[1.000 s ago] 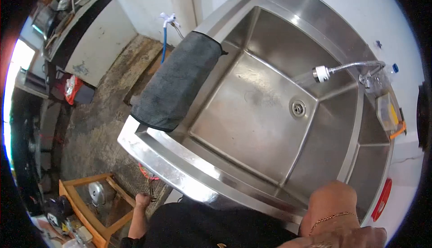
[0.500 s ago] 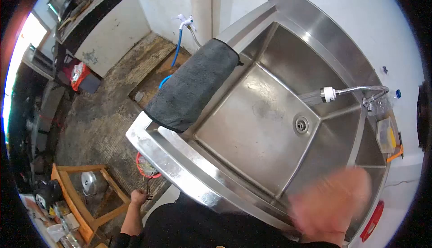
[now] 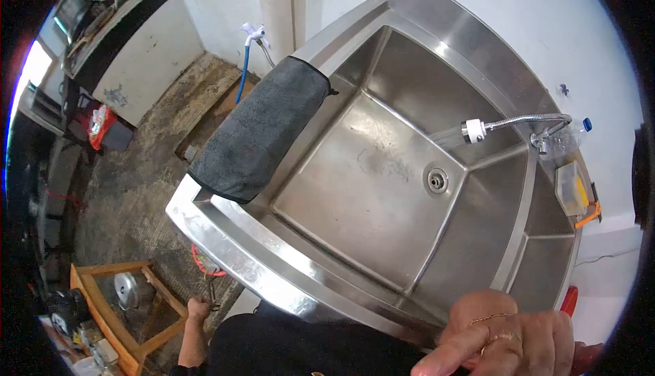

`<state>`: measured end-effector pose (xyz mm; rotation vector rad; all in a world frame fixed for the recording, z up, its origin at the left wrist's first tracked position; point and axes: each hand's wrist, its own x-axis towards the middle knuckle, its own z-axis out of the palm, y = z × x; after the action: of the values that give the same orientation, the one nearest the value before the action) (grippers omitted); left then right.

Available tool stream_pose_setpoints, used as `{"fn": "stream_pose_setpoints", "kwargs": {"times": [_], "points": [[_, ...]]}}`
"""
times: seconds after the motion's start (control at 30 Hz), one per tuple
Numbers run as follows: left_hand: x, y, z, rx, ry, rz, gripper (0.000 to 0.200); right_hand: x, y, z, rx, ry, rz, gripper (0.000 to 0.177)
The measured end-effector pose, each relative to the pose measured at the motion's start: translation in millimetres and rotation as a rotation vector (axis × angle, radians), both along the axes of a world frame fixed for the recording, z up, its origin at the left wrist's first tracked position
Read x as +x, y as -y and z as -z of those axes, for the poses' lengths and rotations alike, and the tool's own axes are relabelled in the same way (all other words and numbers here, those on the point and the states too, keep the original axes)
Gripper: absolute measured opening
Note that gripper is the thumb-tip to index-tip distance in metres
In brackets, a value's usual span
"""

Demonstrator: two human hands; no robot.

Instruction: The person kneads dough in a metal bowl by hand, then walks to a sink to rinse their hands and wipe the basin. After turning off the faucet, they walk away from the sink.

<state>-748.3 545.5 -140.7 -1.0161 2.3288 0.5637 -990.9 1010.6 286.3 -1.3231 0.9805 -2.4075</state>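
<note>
My right hand [image 3: 508,338] is at the lower right, over the sink's front edge. Its fingers are bent but apart, with thin gold bands on them, and nothing shows in its grasp; the lower part is cut off by the frame. At the lower left my left hand [image 3: 199,308] is closed beside a thin dark metal object [image 3: 214,293], too small to name, which it seems to grip. In the stainless steel sink [image 3: 361,185], water runs from a flexible tap [image 3: 474,130]. A dark grey cloth [image 3: 263,130] hangs over the left rim.
A wooden frame stool [image 3: 109,314] and a metal lid [image 3: 129,289] stand low at the left. A red-rimmed basket [image 3: 203,261] sits under the sink's edge. A plastic box [image 3: 570,188] and a clear bottle [image 3: 565,145] are on the right ledge. A white tap with blue hose [image 3: 252,35] is behind.
My right hand, a blur over the sink's right side before, has moved down towards the front edge and turned. The whole view has shifted slightly left. My left hand stays low and closed.
</note>
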Motion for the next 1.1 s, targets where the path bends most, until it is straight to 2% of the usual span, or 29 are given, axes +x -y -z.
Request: {"fn": "stream_pose_setpoints", "kwargs": {"times": [0.07, 0.23, 0.43, 0.53, 0.6, 0.7, 0.73, 0.77, 0.8, 0.87, 0.9, 0.97, 1.0, 1.07, 1.1], "points": [[1, -1, 2, 0.031, 0.028, -0.072, 0.023, 1, 6, -1, -0.037, 0.009, -0.046, 0.026], [0, -7, -6, 0.040, 0.043, -0.058, 0.017, 3, 18, 2, -0.088, 0.047, -0.076, 0.029], [-27, -38, -50, 0.054, 0.107, -0.171, 0.016, 8, 32, 1, -0.149, 0.072, 0.044, 0.032], [-27, -35, -42, 0.074, 0.097, -0.145, 0.015, 13, 44, 1, -0.179, 0.097, 0.183, 0.033], [-21, -30, -36, 0.057, 0.003, 0.018, 0.015, 17, 55, 1, -0.203, 0.152, 0.331, 0.034], [-10, -11, -18, 0.127, 0.038, -0.092, 0.016, 25, 73, -8, -0.234, 0.276, 0.587, 0.036], [-8, -8, 3, 0.174, 0.043, -0.154, 0.016, 28, 79, -11, -0.240, 0.311, 0.662, 0.037], [29, 23, 68, 0.132, 0.028, -0.132, 0.017, 31, 84, -16, -0.247, 0.352, 0.738, 0.037], [24, 18, 56, 0.127, 0.018, -0.137, 0.017, 34, 88, -19, -0.250, 0.388, 0.809, 0.038], [9, -2, 19, 0.082, -0.121, -0.002, 0.016, 37, 93, -19, -0.242, 0.449, 0.944, 0.039], [23, 16, 63, 0.019, 0.110, -0.021, 0.017, 34, 88, -7, -0.246, 0.431, 0.942, 0.039], [0, -9, 10, 0.042, 0.059, -0.027, 0.017, 22, 63, 35, -0.138, -0.040, 0.385, 0.044], [-10, -20, -13, 0.061, 0.021, -0.037, 0.017, 15, 54, 41, -0.135, -0.048, 0.389, 0.044], [-5, -13, -3, 0.047, 0.014, -0.089, 0.018, 0, 39, 46, 0.058, -0.466, 0.480, 0.063], [-7, -16, -9, 0.028, 0.027, -0.061, 0.018, 0, 28, 48, 0.057, -0.470, 0.477, 0.063]]}}
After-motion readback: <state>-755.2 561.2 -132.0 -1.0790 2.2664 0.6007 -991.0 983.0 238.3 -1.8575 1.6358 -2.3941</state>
